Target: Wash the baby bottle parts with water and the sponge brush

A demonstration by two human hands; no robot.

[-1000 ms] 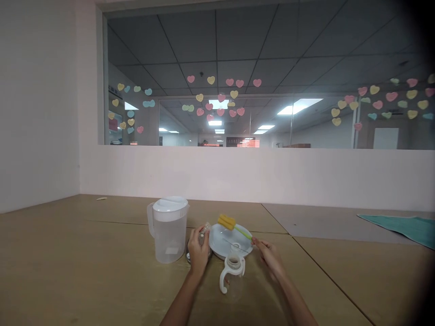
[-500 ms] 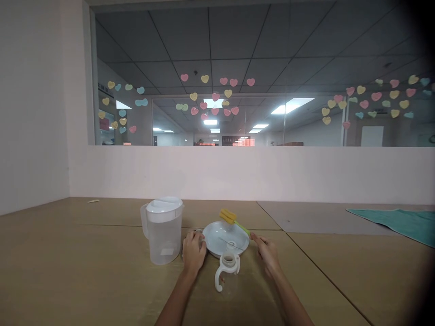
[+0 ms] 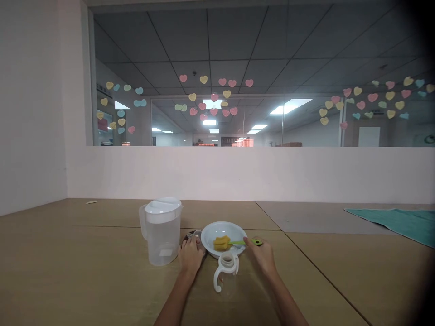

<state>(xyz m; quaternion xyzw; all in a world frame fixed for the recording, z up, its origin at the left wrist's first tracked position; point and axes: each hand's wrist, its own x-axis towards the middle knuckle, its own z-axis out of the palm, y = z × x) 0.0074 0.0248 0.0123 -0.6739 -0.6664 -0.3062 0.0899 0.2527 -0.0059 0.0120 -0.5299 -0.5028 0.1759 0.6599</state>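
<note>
My right hand (image 3: 262,257) is closed on the green handle of a sponge brush (image 3: 222,243). Its yellow sponge head rests low inside the white bowl (image 3: 211,229). Left of the bowl, my left hand (image 3: 190,256) lies with bent fingers on small clear pieces (image 3: 197,234) in a dark round dish (image 3: 186,236). What exactly the fingers grip is partly hidden. A clear bottle with a white collar and hooked handle (image 3: 227,271) stands just in front of the bowl, between my forearms.
A clear lidded pitcher (image 3: 163,237) stands left of my left hand, with a white lid and side handle. The teal cloth (image 3: 401,219) lies at the far right of the tabletop (image 3: 84,271). A small pale strip (image 3: 91,202) is at the back left, near the wall (image 3: 210,174).
The brush head has swung down from above the bowl's far rim into the bowl. My left hand has shifted slightly left and nearer, showing more of the dark dish and clear pieces.
</note>
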